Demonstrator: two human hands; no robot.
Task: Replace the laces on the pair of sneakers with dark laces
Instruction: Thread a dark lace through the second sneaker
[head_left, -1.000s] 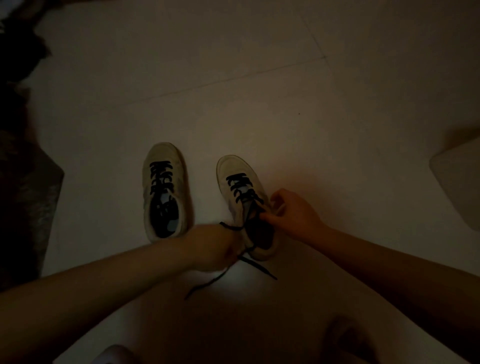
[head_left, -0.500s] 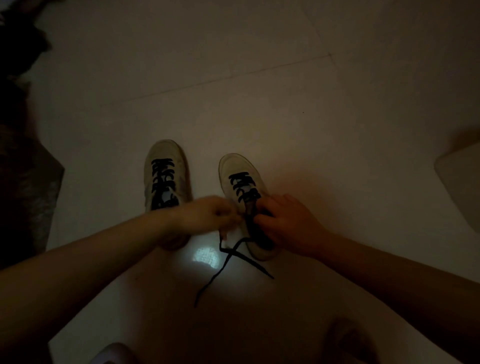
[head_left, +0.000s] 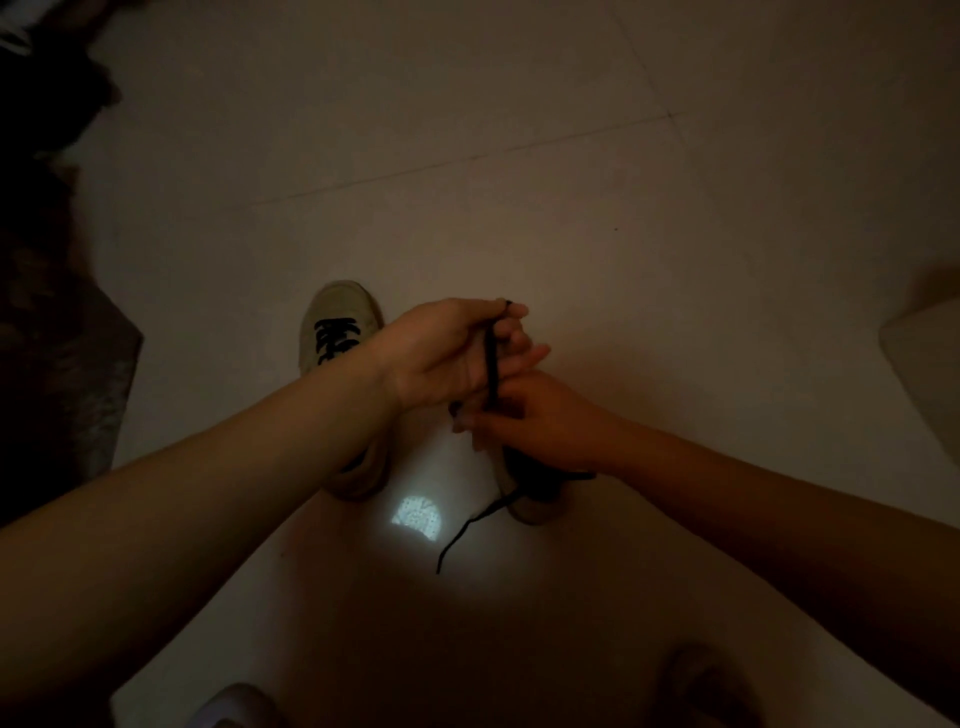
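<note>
Dim light, pale tiled floor (head_left: 519, 156). Left hand (head_left: 447, 353) raised palm-up above the shoes, grip pinched on one end of a dark lace (head_left: 491, 369), pulled taut and upright. Right hand (head_left: 540, 421) just below, touching the left, fingers closed around the same lace over the right sneaker (head_left: 530, 506), mostly hidden beneath it. Other lace end trailed loose on the floor toward the near side. Left sneaker (head_left: 332, 317) just beside, already threaded with dark lacing, its heel covered by the left forearm. Small bright light patch (head_left: 415, 517) between the two shoes.
</note>
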